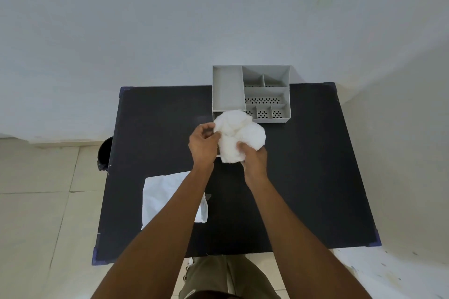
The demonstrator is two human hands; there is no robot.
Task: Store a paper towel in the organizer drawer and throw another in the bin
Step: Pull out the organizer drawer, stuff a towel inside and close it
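Note:
A crumpled white paper towel [239, 135] is held over the table just in front of the grey organizer [228, 87]. My left hand [202, 145] pinches its left edge and my right hand [254, 160] grips its lower part. The towel hides most of the organizer's drawer, of which only a pulled-out corner [217, 114] shows below the left compartment. A second paper towel [162, 198] lies flat on the black table [303, 177], partly under my left forearm. The black bin [105, 154] stands on the floor at the table's left edge, mostly hidden by it.
The organizer stands at the table's far edge against a pale wall, with several empty perforated compartments [266, 101] on its right side. Tiled floor [36, 213] surrounds the table. My legs [218, 277] are at the near edge.

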